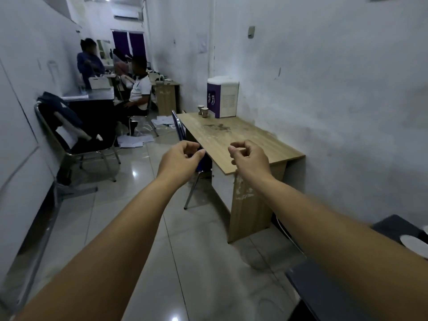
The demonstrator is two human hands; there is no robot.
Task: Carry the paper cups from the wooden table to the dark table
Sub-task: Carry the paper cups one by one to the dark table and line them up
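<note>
A: Start at the left. What is over there?

B: A metal-framed chair with dark clothing draped over it stands against the left wall. Behind it, people sit and stand round a dark desk, and loose papers lie on the tiled floor.

A: And the person's own hands?

B: Both arms reach forward, bare. The left hand hangs in the air just off the near left edge of the wooden surface, in front of a blue chair pushed up to it. Its fingers are curled inward, thumb near the fingertips, and it holds nothing. So that grip is closed on air.

A: The right one?

B: The right hand is above the near end of the wooden surface, likewise curled with nothing in it.

A: Where are the cups?

B: Two paper cups stand upright, close together, at the far end of the wooden surface, just beside a white and purple water dispenser. They are well apart from both hands.

A: And the dark surface?

B: Only a corner of the dark surface shows at the lower right edge, with something pale and round on it that I cannot make out.
</note>
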